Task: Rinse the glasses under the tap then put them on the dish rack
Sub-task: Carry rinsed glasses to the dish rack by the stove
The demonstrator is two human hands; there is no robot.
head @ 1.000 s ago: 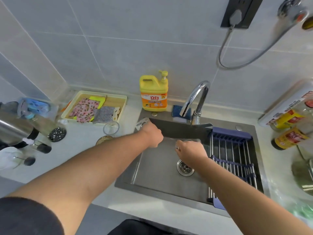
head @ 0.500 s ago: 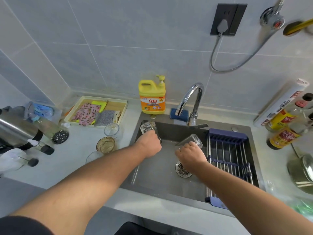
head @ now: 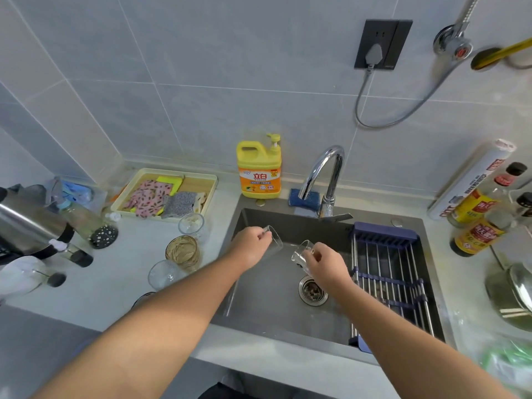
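Both of my hands are over the dark sink (head: 267, 309), each holding a clear glass. My left hand (head: 250, 249) grips one tilted glass (head: 275, 240) near the sink's left wall. My right hand (head: 325, 264) grips a second tilted glass (head: 300, 251) above the drain (head: 312, 290). The chrome tap (head: 325, 174) arches behind them, and no water shows at its spout. A blue-and-steel dish rack (head: 388, 272) spans the right part of the sink and holds nothing. Three more glasses (head: 184, 250) stand on the counter to the left.
A yellow detergent bottle (head: 259, 171) and a blue sponge (head: 303, 198) sit behind the sink. A tray of cloths (head: 165, 194) lies at the back left, a steel kettle (head: 28, 226) further left. Sauce bottles (head: 478, 226) and a steel pot (head: 515, 295) crowd the right counter.
The view has tilted up. My left hand's glass has tipped over toward the right, and my right hand has turned its glass round so that it points left toward the other glass.
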